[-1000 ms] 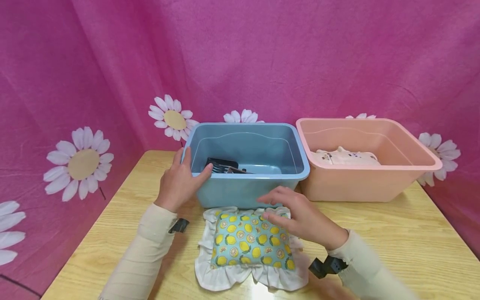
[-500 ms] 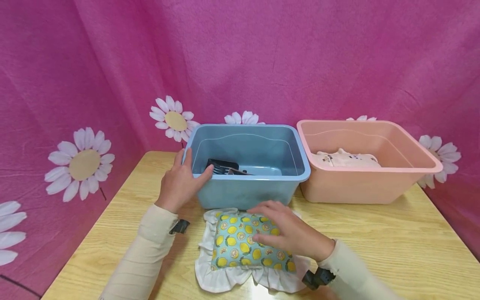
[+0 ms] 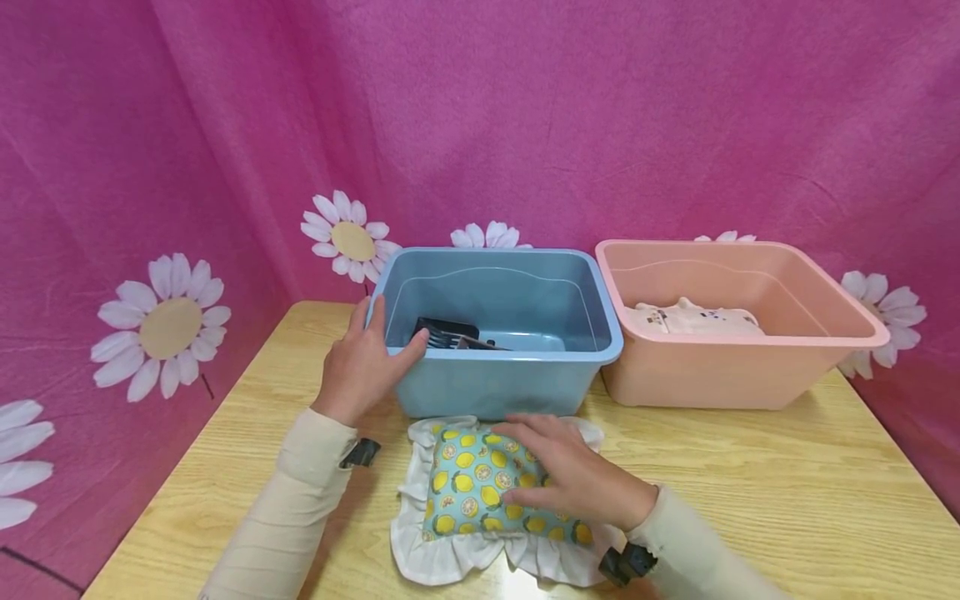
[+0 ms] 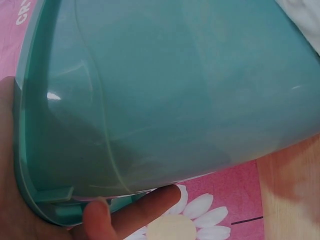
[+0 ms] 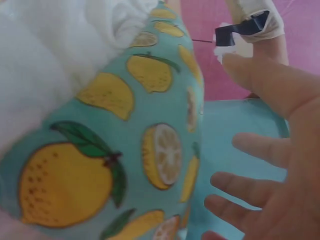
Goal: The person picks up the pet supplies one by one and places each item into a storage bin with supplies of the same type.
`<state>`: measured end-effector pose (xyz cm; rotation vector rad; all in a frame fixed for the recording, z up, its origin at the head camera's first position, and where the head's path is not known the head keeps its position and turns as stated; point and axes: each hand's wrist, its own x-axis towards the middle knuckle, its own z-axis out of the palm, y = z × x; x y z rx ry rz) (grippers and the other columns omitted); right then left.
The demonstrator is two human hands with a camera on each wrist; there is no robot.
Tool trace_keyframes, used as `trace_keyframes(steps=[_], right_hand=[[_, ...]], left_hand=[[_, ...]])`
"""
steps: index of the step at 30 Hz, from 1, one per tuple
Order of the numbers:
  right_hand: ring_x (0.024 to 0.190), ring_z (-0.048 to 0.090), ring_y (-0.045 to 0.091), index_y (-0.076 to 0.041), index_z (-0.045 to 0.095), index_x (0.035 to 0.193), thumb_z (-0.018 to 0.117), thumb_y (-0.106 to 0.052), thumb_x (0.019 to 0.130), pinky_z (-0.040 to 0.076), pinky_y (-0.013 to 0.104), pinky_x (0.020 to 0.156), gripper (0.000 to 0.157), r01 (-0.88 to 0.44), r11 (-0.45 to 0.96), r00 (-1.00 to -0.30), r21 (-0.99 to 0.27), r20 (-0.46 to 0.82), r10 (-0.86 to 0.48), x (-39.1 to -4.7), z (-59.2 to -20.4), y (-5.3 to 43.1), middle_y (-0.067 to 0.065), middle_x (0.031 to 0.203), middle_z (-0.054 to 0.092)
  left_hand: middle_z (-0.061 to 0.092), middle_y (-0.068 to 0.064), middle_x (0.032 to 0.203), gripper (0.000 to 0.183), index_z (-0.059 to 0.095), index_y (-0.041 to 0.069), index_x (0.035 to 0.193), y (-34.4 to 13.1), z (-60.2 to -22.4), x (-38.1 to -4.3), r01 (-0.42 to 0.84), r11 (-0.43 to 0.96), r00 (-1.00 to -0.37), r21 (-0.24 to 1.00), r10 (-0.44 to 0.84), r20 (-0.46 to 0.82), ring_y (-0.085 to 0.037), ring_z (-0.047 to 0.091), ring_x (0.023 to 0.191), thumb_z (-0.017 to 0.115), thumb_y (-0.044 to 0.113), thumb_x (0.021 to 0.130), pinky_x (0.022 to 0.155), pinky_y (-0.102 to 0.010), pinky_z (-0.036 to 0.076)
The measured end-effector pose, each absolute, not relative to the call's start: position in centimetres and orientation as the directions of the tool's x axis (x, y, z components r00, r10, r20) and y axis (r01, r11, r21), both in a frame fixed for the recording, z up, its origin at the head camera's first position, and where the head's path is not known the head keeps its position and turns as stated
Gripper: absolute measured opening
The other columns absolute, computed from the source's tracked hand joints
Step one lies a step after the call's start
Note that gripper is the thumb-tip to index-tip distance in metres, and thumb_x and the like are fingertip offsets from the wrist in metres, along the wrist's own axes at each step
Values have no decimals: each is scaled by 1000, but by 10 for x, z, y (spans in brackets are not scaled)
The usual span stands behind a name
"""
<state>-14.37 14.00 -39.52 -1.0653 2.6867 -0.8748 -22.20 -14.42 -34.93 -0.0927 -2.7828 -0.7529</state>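
A small cushion (image 3: 465,483) with a lemon print and a white ruffled edge lies flat in front of the blue bin (image 3: 487,385). Over its right half hovers my right hand (image 3: 573,471), palm down, fingers spread and loosely bent. The right wrist view shows a gap between those fingers (image 5: 250,187) and the cushion's lemon fabric (image 5: 165,155). My left hand (image 3: 358,371) grips the bin's front left corner, thumb on the front rim. In the left wrist view, the fingers (image 4: 150,207) bend round beneath the rim.
Inside the blue bin lie a black fork-like utensil (image 3: 442,337) and a thin brownish piece (image 3: 480,343). A pink bin (image 3: 705,375) stands against its right side, holding a whitish patterned cloth item (image 3: 701,319). Both stand on a wooden table (image 3: 757,450) before a pink flowered curtain (image 3: 525,125).
My right hand has moved left and down toward the cushion, from above its upper right corner to over its right half. My left hand keeps its place on the blue bin.
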Motion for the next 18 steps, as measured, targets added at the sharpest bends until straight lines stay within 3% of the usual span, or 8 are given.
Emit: trace_keyframes(steps=[12, 18], right_hand=[[136, 30, 23, -26, 37, 147, 71, -61, 76, 23, 58, 103, 87, -611, 629, -741, -480, 69, -668, -141, -406, 135, 7, 152, 33], [136, 28, 24, -25, 34, 149, 71, -61, 76, 21, 58, 103, 89, -604, 638, -745, -478, 52, -665, -139, -411, 133, 7, 152, 31]], left_hand=[[23, -16, 155, 93, 21, 8, 154, -146, -349, -222, 127, 866, -964, 483, -7, 266, -43, 55, 113, 50, 65, 87, 90, -60, 47], [24, -16, 155, 92, 22, 7, 154, -145, -349, -223, 129, 871, -963, 474, -5, 270, -43, 57, 109, 50, 64, 87, 89, -60, 48]])
